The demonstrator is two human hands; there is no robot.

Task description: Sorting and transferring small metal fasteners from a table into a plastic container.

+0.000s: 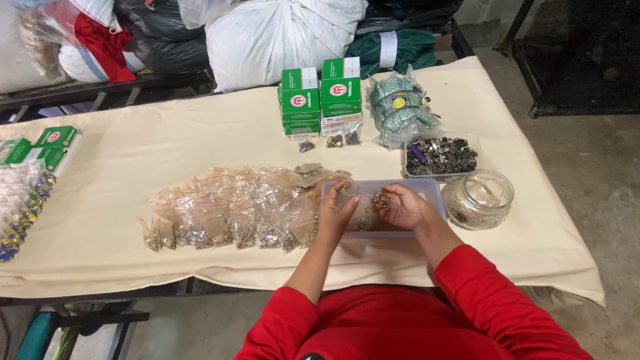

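Red sleeves nearest cam. Left hand (335, 212) pinching clear baggie over shallow plastic tray (433, 190), right hand (402, 205) cupped round small metal bits (380, 200) (type unclear). Best kept low over tray, feeding few pcs at a time. Filled baggies (233, 213) just left.

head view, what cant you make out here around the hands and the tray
- Small metal pieces in the right hand: too small to identify, half hidden by curled fingers.
- Left hand: covers part of the clear tray; any grip unclear.
- Glass jar contents: blurred by glare.
- Packets at the left: cut off by the edge.
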